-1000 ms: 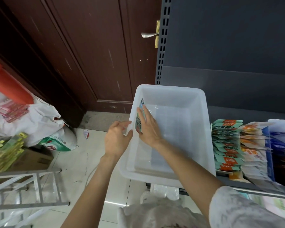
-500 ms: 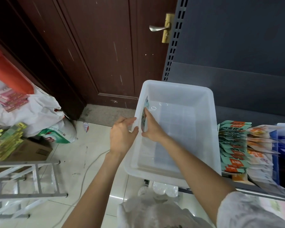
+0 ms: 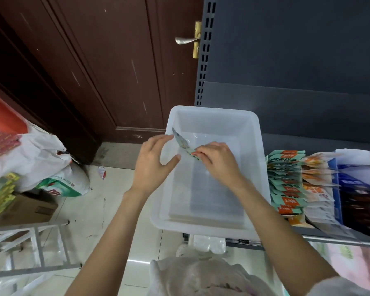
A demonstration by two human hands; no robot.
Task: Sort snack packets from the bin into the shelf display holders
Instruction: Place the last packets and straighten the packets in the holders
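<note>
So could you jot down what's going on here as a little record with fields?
bin: clear plastic bin on the shelf edge, apparently holding nothing but the packet being lifted
packet: teal snack packet, raised over the bin's far left corner
right hand: right hand pinches the packet's lower end
left hand: left hand open beside the packet, holding nothing
shelf: rows of packets stand in holders right of the bin

Translucent white bin (image 3: 211,226); teal-and-orange packets (image 3: 286,184) (lettering printed); dark brown door (image 3: 115,60).
</note>
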